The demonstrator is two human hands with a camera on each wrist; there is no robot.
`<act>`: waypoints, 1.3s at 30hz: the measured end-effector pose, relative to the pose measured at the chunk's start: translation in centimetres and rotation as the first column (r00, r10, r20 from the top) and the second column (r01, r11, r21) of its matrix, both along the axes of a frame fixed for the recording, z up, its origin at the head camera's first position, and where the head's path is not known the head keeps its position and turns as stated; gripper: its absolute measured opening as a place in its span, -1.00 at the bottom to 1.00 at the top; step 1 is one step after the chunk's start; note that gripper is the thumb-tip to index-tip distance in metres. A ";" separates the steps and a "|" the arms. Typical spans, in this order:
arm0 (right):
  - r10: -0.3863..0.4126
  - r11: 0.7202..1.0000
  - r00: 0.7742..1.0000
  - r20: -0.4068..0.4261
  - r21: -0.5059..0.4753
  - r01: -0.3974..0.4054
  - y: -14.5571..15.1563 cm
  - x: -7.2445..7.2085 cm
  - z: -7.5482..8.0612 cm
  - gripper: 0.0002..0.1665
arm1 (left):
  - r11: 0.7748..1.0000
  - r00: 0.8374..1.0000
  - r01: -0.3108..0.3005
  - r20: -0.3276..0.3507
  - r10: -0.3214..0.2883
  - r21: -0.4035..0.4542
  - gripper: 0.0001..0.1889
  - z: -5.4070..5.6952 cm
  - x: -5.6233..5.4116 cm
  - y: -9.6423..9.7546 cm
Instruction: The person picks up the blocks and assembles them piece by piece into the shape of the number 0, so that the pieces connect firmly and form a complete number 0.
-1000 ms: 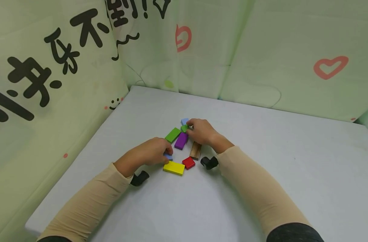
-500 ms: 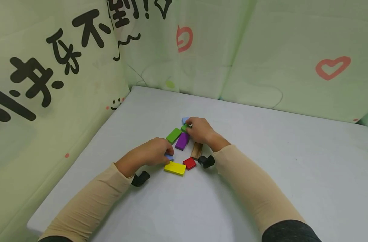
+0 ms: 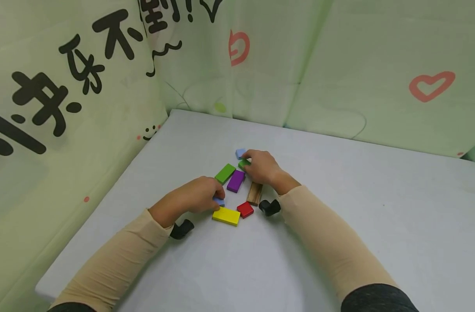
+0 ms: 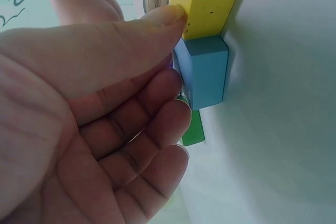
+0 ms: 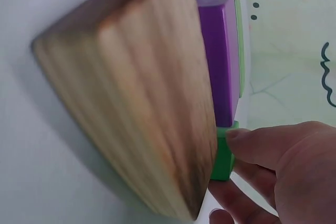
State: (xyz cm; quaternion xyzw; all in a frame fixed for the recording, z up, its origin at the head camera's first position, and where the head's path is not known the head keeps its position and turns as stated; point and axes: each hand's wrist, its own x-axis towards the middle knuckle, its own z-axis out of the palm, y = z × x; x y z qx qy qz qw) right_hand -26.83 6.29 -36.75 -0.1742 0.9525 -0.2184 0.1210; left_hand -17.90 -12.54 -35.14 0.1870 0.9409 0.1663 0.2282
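Right hand (image 3: 263,167) has nudged the pinched small green block (image 3: 243,164) rightward, off the purple block (image 3: 236,180); left hand (image 3: 198,197) still pinches a blue block (image 3: 219,202).

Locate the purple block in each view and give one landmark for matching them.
Head: purple block at cluster centre, between both hands.
Left wrist: hidden behind the fingers, cannot tell.
Right wrist: top centre, beside the wooden block.
Landmark: the wooden block, right of purple.
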 end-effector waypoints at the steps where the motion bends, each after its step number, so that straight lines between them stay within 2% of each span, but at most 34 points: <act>1: 0.005 1.000 1.000 -0.001 0.004 -0.005 0.1 0.0 0.0 -0.50 | 1.000 1.000 -0.002 0.001 0.002 -0.001 -0.72 0.0 0.0 0.0; 19: 0.046 0.999 0.998 0.034 0.002 -0.046 1.6 0.5 0.5 -0.48 | 1.000 1.000 0.001 -0.005 -0.001 -0.009 -0.72 0.0 -0.1 0.1; 32: 0.056 0.998 0.998 -0.017 -0.005 -0.056 1.8 0.7 0.0 -0.52 | 1.000 1.000 -0.018 0.004 0.018 -0.008 -0.72 -0.1 0.1 0.2; 39: 0.045 0.999 0.999 -0.002 -0.019 -0.046 2.0 0.7 0.1 -0.53 | 1.000 1.000 -0.017 0.000 0.017 -0.003 -0.73 0.0 0.1 0.2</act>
